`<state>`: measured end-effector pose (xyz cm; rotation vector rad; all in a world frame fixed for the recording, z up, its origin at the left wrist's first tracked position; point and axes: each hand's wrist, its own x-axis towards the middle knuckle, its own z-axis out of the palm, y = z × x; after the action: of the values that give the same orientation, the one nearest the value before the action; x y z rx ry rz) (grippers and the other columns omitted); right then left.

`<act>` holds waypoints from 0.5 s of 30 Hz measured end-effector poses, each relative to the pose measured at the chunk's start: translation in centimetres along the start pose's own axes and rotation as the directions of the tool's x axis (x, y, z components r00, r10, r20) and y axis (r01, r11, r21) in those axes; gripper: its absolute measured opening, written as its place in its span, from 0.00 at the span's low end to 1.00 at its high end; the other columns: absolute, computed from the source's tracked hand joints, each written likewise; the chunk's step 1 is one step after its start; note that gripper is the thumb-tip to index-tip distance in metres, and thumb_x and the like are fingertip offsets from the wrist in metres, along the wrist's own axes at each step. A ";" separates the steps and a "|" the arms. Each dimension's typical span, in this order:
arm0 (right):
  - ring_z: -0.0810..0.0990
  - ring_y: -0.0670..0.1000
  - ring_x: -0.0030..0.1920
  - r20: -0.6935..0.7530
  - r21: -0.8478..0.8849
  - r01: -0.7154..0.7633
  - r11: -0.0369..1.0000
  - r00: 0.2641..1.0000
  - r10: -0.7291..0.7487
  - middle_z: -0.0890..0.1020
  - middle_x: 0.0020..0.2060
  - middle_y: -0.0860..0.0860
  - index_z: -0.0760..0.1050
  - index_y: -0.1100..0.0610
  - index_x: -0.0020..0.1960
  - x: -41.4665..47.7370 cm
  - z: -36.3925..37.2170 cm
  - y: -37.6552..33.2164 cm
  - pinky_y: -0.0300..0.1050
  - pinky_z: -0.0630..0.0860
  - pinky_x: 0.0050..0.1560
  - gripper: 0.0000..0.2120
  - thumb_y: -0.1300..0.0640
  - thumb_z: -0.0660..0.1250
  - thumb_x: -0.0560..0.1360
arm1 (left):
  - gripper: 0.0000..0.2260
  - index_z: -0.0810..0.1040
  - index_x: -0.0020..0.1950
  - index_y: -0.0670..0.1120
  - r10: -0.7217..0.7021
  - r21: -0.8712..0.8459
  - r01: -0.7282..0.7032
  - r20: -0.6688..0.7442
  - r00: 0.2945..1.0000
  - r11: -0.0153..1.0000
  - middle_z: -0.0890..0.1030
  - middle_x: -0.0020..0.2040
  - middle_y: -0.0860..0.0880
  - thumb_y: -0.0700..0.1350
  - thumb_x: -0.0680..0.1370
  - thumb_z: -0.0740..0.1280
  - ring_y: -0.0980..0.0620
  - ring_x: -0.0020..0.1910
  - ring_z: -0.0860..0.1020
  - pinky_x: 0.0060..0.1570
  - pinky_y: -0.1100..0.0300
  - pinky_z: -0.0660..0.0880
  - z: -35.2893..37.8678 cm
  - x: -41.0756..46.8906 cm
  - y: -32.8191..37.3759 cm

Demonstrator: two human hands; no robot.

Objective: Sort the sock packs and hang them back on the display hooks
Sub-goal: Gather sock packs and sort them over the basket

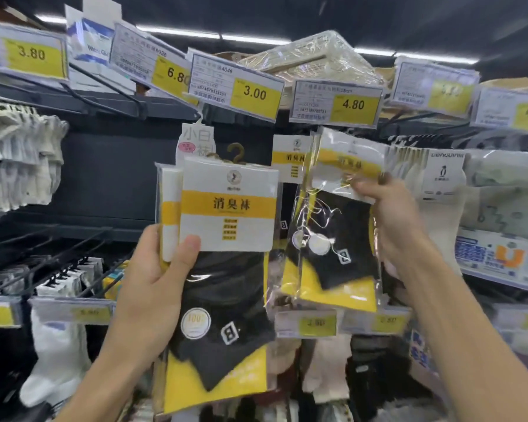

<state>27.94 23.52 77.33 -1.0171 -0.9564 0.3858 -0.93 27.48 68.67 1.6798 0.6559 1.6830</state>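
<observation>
A person's view of a shop sock display, both arms raised in front of the shelves.

The left hand (153,287) grips a small stack of sock packs (229,208), thumb pressed on the front card and fingers curled behind. The front pack is clear plastic with a white and yellow card and black socks inside. The edge of at least one more pack shows behind it. A brown hanger (237,153) sticks up from the top of the stack, not on any hook.

The right hand (390,214) pinches the top card of a matching single pack (336,239), held up just below the 4.80 price tag (336,103). This pack is blurred and tilted, and whether its hanger is on a hook cannot be seen. Just to its left, another matching hung pack (290,161) shows partly behind it.

A white sock pack (195,141) hangs under the 3.00 price tag (237,86). Pale socks (19,153) fill the far left, and black display hooks (52,269) carry more packs lower down.

The job looks partway done: one matching pack seems to be in place, one is at the hook now, and the stack in the left hand is yet to be hung.
</observation>
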 end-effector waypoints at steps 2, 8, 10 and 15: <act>0.85 0.48 0.49 -0.019 -0.097 0.029 0.995 0.999 -0.031 0.86 0.47 0.49 0.77 0.58 0.60 2.1 0.4 0.5 0.52 0.81 0.58 0.13 0.68 0.65 0.77 | 0.09 0.78 0.48 0.61 -0.007 -0.029 0.007 0.000 1.000 1.000 0.83 0.46 0.68 0.60 0.73 0.62 0.71 0.45 0.80 0.37 0.79 0.72 -0.1 0.1 -0.1; 0.83 0.48 0.57 -0.016 -0.241 0.071 0.968 0.997 -0.077 0.84 0.56 0.47 0.73 0.53 0.64 4.4 0.3 2.7 0.56 0.76 0.65 0.15 0.61 0.65 0.78 | 0.06 0.79 0.48 0.65 -0.020 -0.070 0.025 0.068 0.997 0.997 0.85 0.49 0.64 0.60 0.75 0.63 0.66 0.47 0.82 0.40 0.75 0.75 0.1 -0.2 -0.6; 0.83 0.47 0.57 -0.006 -0.271 0.087 0.959 0.996 -0.092 0.84 0.55 0.46 0.72 0.52 0.64 4.2 0.0 3.5 0.55 0.76 0.64 0.15 0.61 0.66 0.78 | 0.07 0.79 0.50 0.64 -0.017 -0.098 0.026 0.088 0.996 0.995 0.85 0.50 0.62 0.59 0.76 0.63 0.64 0.48 0.83 0.41 0.75 0.75 0.2 -0.4 -0.7; 0.83 0.43 0.56 0.073 -0.300 0.197 0.933 0.980 -0.184 0.84 0.54 0.42 0.71 0.44 0.60 4.3 0.9 3.9 0.49 0.78 0.61 0.15 0.58 0.66 0.77 | 0.08 0.79 0.51 0.65 -0.016 -0.119 0.031 0.123 0.992 0.992 0.85 0.51 0.61 0.60 0.76 0.63 0.64 0.50 0.83 0.43 0.75 0.75 0.6 -0.4 -0.7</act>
<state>30.13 28.84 76.32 -1.1868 -1.1685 0.0979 -0.32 27.59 67.90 1.6676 0.5039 1.5579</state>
